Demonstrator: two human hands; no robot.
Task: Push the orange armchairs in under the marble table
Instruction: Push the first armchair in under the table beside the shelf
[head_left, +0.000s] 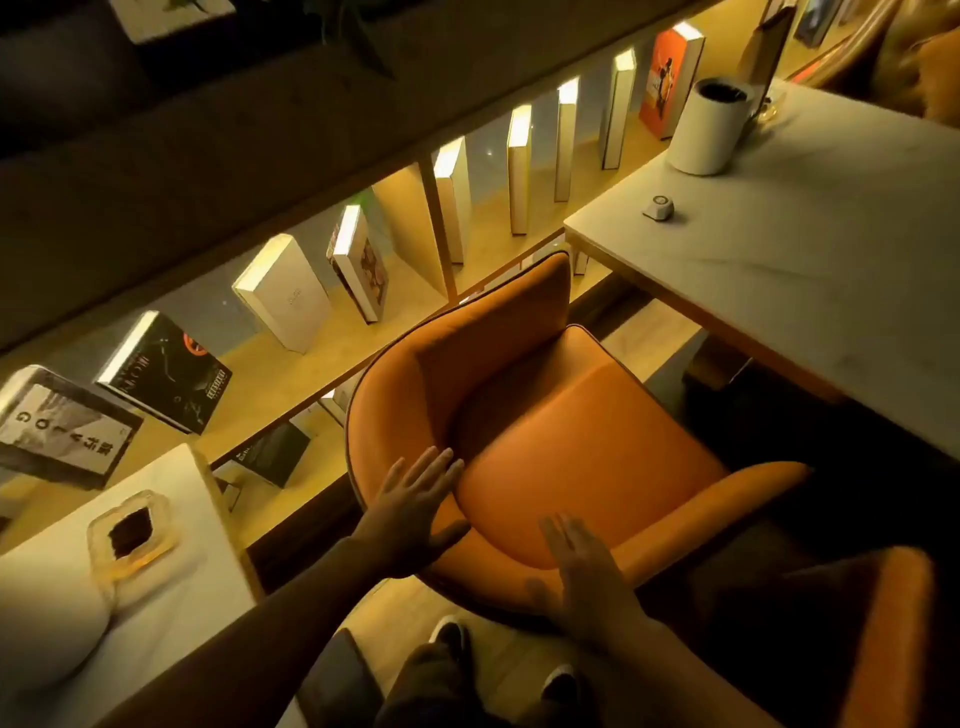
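Books (283, 293) stand along the lit shelf (415, 291) (covers outward), glass ashtray (132, 535) lower left.

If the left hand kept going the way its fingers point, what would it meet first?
Probably the orange armchair's curved backrest: the open left hand hovers at its rim, fingers aimed inward. Whether it touches already is unclear.

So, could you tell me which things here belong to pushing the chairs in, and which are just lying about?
Job: armchair, second armchair, marble table, left hand, right hand.

Lying about: white cylinder, small white gadget, books, glass dish on the side table.
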